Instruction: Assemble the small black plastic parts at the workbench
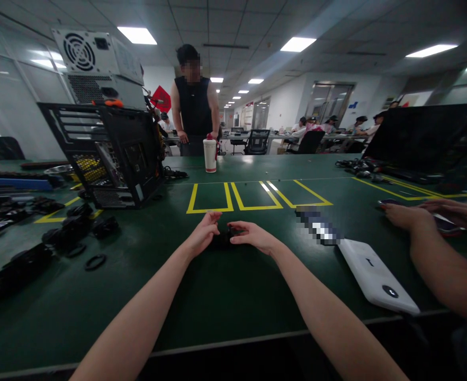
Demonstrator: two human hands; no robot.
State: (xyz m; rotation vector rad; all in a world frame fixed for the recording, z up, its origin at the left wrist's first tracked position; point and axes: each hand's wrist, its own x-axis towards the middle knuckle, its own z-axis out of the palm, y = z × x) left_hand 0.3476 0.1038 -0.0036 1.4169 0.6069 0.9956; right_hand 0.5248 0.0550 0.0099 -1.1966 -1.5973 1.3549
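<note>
A small black object (221,239) rests on the green table between my two hands, too dark to name its kind. My right hand (253,236) has its thumb and fingers closed around the object's right side. On the other side, my left hand (201,234) is beside the object, its fingers stretched out and thumb apart. Whether the left fingers touch it is hard to see. Just beyond my hands, yellow tape outlines (209,210) mark the table.
Black parts (69,227) and a black ring (95,262) lie left, near an open computer case (114,159). A white power bank-like device (376,275) lies right, near another person's hand (406,216). A cup (210,155) stands ahead; a person (196,106) leans beyond it.
</note>
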